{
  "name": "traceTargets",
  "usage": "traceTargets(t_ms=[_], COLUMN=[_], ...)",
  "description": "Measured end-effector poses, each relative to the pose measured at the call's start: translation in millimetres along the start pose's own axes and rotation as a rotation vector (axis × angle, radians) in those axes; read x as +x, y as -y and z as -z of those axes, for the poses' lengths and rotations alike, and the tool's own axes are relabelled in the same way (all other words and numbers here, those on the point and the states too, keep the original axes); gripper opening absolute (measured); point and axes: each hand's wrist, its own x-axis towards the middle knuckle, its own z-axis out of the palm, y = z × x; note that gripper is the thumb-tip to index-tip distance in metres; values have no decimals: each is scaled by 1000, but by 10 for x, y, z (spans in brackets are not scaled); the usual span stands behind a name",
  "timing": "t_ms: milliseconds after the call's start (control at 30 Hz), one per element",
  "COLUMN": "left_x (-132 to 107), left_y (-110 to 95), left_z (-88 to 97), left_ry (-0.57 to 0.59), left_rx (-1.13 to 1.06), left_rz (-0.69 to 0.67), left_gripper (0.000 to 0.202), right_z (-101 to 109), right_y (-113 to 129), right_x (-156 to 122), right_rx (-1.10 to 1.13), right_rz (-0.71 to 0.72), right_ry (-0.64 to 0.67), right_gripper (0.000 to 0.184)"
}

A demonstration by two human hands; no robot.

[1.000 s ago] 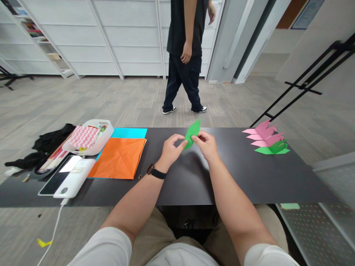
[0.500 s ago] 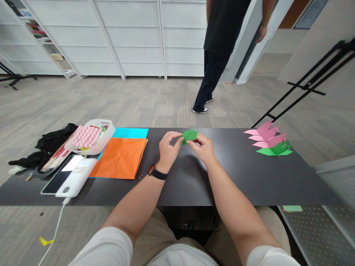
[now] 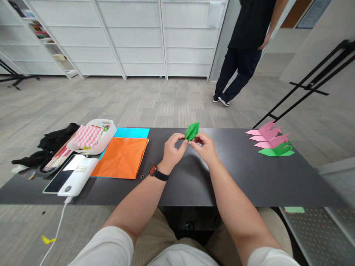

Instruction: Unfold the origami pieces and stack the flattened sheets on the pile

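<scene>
– Since the earlier frame, a person in dark clothes (image 3: 251, 29) has moved rightward; what is nearer?
– Dark surface (image 3: 244, 177), orange paper (image 3: 122, 159) on its left, three pink folded figures (image 3: 266, 135) on its right
– And the hands?
– Left hand (image 3: 173, 150) and right hand (image 3: 205, 148) are both clamped on the lower end of a green folded paper (image 3: 192, 130), held above the surface's middle, now tipped more upright

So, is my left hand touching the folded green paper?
Touching: in the head view, your left hand meets the folded green paper at its lower end.
</scene>
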Motion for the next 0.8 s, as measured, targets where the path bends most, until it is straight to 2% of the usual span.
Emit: traceTargets(t_ms=[167, 300, 500, 800], left_x=[-20, -32, -30, -33], left_y=[10, 94, 253, 156], left_z=[-15, -43, -68, -58], left_ry=[100, 61, -49, -44], left_rx=[-78, -97, -174, -128], left_rz=[76, 107, 191, 115], left_gripper=[25, 25, 24, 17], right_z=[14, -2, 12, 1], right_y=[15, 45, 100, 98], right_x=[-5, -14, 0, 2], right_rx=[-162, -242, -94, -112], right_rz=[58, 117, 59, 124], right_ry=[-47, -29, -30, 10], right_gripper=[12, 8, 11, 13])
